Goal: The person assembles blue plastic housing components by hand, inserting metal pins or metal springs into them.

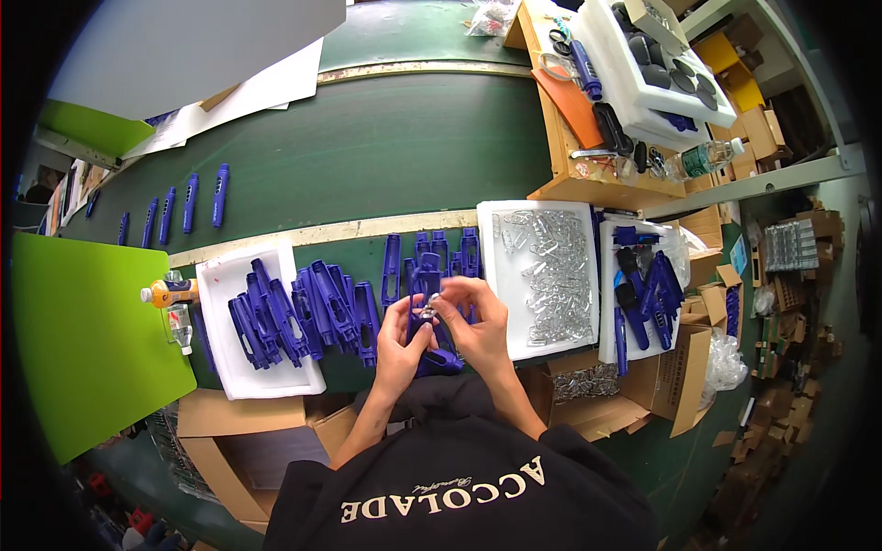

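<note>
My left hand (399, 351) is closed around the lower part of a blue plastic housing (428, 275) in front of my chest. Thumb and fingertips of my right hand (481, 323) pinch a small shiny metal piece (428, 310) against the housing; its exact shape is partly covered by the fingers. More blue housings (392, 268) with long slots lie around and beyond my hands. To the right, a white foam tray (493, 312) holds many bent wire metal clips (556, 275). A white foam tray (216, 321) on the left carries a pile of slotted blue housings (271, 317).
Several blue parts (220, 195) stand in a row on the green conveyor (413, 138). Farther right is a foam tray of blue and black parts (648, 294). A wooden shelf (551, 138) rises behind it. Open cardboard boxes (248, 418) sit near me; bottles (175, 292) lie at left.
</note>
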Motion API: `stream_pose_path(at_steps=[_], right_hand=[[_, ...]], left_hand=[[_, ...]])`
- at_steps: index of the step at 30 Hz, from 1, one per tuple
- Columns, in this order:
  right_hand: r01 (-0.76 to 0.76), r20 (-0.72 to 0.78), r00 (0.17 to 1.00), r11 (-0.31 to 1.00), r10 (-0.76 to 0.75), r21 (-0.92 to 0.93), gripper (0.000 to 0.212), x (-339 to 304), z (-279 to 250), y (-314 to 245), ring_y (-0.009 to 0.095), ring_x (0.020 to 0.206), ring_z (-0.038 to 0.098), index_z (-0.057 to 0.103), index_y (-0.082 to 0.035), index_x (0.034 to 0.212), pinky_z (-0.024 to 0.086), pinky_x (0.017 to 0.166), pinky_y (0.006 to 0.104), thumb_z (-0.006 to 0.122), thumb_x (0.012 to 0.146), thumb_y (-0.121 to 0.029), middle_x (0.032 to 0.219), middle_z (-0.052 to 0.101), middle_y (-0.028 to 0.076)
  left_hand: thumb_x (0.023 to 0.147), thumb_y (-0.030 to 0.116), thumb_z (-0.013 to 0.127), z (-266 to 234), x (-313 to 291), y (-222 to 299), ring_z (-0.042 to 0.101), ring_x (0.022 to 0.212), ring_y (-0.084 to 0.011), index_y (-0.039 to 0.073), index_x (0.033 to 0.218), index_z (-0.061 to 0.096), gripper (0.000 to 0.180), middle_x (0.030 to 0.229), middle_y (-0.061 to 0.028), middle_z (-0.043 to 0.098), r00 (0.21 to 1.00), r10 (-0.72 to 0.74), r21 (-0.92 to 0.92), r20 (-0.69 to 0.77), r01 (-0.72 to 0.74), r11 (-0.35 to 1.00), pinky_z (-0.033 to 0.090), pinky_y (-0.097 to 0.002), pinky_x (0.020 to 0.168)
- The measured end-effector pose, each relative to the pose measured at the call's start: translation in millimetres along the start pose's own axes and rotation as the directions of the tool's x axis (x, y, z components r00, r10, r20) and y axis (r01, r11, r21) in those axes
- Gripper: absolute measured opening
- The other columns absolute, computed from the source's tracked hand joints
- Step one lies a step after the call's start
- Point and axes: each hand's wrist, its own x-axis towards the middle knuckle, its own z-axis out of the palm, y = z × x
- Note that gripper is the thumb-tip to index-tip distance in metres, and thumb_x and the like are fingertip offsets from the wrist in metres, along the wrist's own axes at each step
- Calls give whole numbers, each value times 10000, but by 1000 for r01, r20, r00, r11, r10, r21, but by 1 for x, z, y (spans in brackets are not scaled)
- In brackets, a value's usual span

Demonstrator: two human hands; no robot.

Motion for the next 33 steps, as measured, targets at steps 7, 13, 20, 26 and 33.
stream_pose_path(at_steps=[7, 13, 20, 26, 33], right_hand=[[203, -27, 978, 968, -209, -149, 138, 7, 4, -4, 118, 680, 620, 743, -36, 950, 498, 573, 225, 763, 818, 0, 864, 619, 61], [245, -59, 963, 943, -264, -227, 160, 5, 5, -3, 123, 703, 578, 750, -60, 933, 458, 575, 255, 803, 782, -45, 878, 570, 48], [179, -35, 982, 968, -188, -177, 156, 3, 7, -2, 145, 720, 553, 742, -64, 950, 452, 595, 267, 782, 802, -38, 907, 536, 65], [212, -43, 973, 956, -225, -201, 230, -2, 15, 1, 118, 738, 512, 680, -47, 1041, 439, 612, 263, 755, 825, -18, 958, 531, 66], [-141, 69, 990, 905, 123, 401, 258, -14, 31, 12, 144, 906, 635, 518, 23, 1180, 510, 788, 279, 450, 1062, -196, 1019, 684, 130]], left_hand=[[939, 6, 568, -3, -5, 2, 601, 761, -96, -42, 1223, 536, 290, 984, -63, 640, 990, -42, -2, 134, 43, 999, 498, -249, 694], [988, 48, 552, 0, -5, 1, 600, 749, -95, -14, 1175, 566, 197, 959, -56, 643, 987, -35, -15, 154, 37, 999, 497, -251, 675], [1030, 122, 526, 8, 0, 10, 575, 606, -77, 1, 1092, 581, 146, 801, -27, 624, 994, -33, 65, 105, 26, 998, 460, -224, 553], [1025, 149, 554, 11, 0, 14, 511, 575, -33, 14, 996, 615, 151, 717, 13, 582, 999, 5, 183, 35, -12, 983, 375, -211, 498], [1000, 138, 599, 7, 1, -4, 493, 621, -9, -9, 1010, 667, 162, 719, 46, 591, 999, 35, 184, 37, -41, 982, 364, -197, 524]])
